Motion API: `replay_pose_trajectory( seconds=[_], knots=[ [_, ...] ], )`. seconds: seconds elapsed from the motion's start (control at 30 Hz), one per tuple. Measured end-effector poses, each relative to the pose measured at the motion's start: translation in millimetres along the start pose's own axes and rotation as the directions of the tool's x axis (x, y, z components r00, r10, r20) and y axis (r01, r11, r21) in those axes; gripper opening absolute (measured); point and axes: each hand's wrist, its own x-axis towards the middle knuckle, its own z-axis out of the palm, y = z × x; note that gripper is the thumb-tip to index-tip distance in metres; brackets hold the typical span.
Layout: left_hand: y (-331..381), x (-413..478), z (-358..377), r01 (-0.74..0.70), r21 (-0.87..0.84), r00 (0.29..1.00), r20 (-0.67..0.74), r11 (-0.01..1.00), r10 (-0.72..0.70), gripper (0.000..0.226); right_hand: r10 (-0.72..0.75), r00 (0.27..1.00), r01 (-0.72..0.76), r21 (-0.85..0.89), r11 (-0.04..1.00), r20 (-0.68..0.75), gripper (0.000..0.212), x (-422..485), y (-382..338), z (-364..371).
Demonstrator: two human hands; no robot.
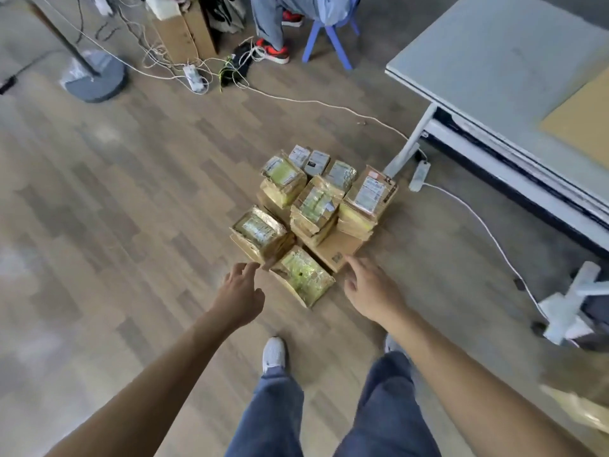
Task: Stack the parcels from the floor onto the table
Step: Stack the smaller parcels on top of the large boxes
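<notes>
Two legs in blue jeans at the near edge, one white shoe flat on the wood-pattern floor. Reaches forward and down with both bare arms.

Left hand with fingers loosely spread, gripping nothing, fingertips just beside the near corner of a taped parcel on the left; contact impossible to tell through the blur. Right hand with fingers relaxed and extended, also gripping nothing, hovering at the near edge of a flat cardboard box.

Between the two hands, on the floor, the nearest parcel, its yellow-green label under glossy tape. Just beyond, the rest of the parcels in a tight cluster, all on the floor:
- a middle stack resting on the flat box
- a right stack topped by a white shipping label
- a far-left stack
- small parcels at the far edge

Right of the cluster, a white power strip with its cable trailing nearer. Above it, a grey table on a white leg, bearing only a brown cardboard sheet as far as the view shows.

Far left, a round grey stand base and a second power strip amid tangled wires. Far centre, a seated person's red shoe beside a blue stool.
</notes>
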Motion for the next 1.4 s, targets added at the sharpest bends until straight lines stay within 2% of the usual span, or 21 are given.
replay_pose_trajectory(
  seconds=[0.27, 0.53, 0.83, 1.03, 1.2, 1.4],
  knots=[
    [-59.2, 61.3, 52.3, 0.017, 0.009, 0.993, 0.114, 1.0, -0.018, 0.058, 0.157, 0.985, -0.167, 0.172, 0.971, 0.071, 0.05, 68.8, 1.1, 81.0],
    [-100.1, 179.0, 174.2, 0.013, 0.04, 0.981, 0.194, 0.999, -0.021, 0.059, 0.224, 0.966, -0.243, 0.156, 0.957, 0.13, 0.048, 155.8, 88.4, 207.4],
    [-131.3, 300.0, 316.4, 0.186, -0.141, 0.953, 0.268, 0.972, -0.143, 0.053, 0.241, 0.954, -0.271, 0.171, 0.947, 0.177, 0.051, 243.9, 172.7, 332.7],
    [-143.7, 346.2, 383.6, 0.284, -0.329, 0.93, 0.323, 0.901, -0.175, 0.058, 0.221, 0.958, -0.248, 0.141, 0.959, 0.182, 0.055, 285.9, 206.9, 384.8],
    [-152.3, 367.9, 420.4, 0.371, -0.433, 0.91, 0.348, 0.822, -0.227, 0.066, 0.267, 0.938, -0.302, 0.14, 0.943, 0.22, 0.06, 308.0, 230.5, 412.0],
    [-159.4, 373.8, 442.3, 0.393, -0.519, 0.919, 0.239, 0.759, -0.312, 0.048, 0.356, 0.916, -0.397, 0.294, 0.87, 0.184, 0.055, 320.8, 243.2, 432.5]
  ],
)
